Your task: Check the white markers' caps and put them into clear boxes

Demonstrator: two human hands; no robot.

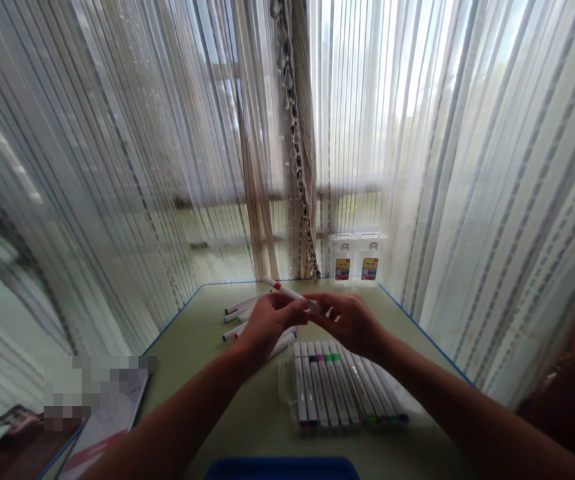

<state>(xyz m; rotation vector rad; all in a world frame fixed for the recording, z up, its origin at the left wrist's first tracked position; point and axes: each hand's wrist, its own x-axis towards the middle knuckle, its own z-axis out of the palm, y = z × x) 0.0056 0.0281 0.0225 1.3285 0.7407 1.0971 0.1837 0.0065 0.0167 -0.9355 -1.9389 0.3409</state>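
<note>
both hands are raised over the far half of the green worktop (217, 407), close together. the left hand (267, 323) has its grip closed on a white marker (287, 291), thumb and fingers pinching the barrel near its middle. the right hand (350, 320) meets the same marker at its lower end, grip closed on that end with thumb and forefinger, the other fingers loosely curled. the marker is held clear of the worktop, tilted, its red-banded end pointing up and to the left.

directly below the hands, nearer the person, a row of markers (334, 387) lies side by side in a clear wrapper. several loose markers (240, 310) lie scattered on the worktop under and beyond the left hand. two clear boxes (357, 260) with coloured labels stand upright at the far edge, against the striped sheer curtain (117, 167). a blue tray edge (282, 468) shows at the near edge. printed sheets (112, 413) lie at the left corner.
</note>
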